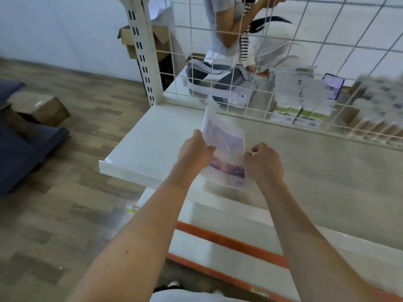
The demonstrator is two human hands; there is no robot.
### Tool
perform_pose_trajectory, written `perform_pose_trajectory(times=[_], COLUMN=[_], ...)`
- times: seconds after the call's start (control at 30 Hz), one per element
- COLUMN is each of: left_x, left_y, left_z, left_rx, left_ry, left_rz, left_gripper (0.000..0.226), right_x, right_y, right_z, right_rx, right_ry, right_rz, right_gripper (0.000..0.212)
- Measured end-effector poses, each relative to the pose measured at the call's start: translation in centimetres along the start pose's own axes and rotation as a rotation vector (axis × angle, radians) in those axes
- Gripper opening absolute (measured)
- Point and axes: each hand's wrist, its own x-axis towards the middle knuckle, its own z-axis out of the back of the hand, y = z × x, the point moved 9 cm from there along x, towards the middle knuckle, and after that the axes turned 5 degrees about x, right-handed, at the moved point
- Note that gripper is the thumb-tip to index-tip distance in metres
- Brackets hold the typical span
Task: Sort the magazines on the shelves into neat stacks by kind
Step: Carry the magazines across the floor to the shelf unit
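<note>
**Magazine held over the white shelf**

Plainly, one magazine was in the air above the top shelf, tilted with its far end raised toward the wire grid at the back. Its cover showed a purple and pink picture, blurred beyond reading. The left hand was closed on the magazine's left edge, thumb over the cover. The right hand sat curled at the right edge, touching or just beside it; whether it truly gripped the paper could not be told from the blur.

The shelf's white surface beneath the magazine lay bare near its front left corner. Behind the grid, on the far side, lay a white and grey headset, and to its right stood blurred packs with green bands. Another person crouched beyond the grid. A lower shelf with an orange edge strip showed below, between the forearms. On the wooden floor to the left sat a cardboard box.
</note>
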Motion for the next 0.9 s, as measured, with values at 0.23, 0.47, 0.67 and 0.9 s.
perform_pose_trajectory(times=[0.23, 0.47, 0.67, 0.9], left_x=[-4.8, -14.0, -22.8, -29.4], left_y=[5.0, 19.1, 30.1, 41.1], left_z=[6.1, 10.5, 10.7, 9.1], left_rx=[-0.259, -0.561, -0.621, -0.714], left_ry=[-0.349, -0.607, -0.763, -0.826], left_rz=[0.061, 0.353, 0.578, 0.802], left_gripper=[0.027, 0.022, 0.014, 0.035], right_x=[-3.3, -11.9, -21.8, -30.4], right_y=[7.4, 15.8, 20.4, 19.6], right_z=[-2.6, -10.7, -19.7, -31.7], right_rx=[-0.103, -0.090, -0.184, -0.441], right_ry=[-0.032, 0.125, 0.287, 0.591], right_rz=[0.324, 0.665, 0.933, 1.014], right_gripper=[0.027, 0.023, 0.028, 0.035])
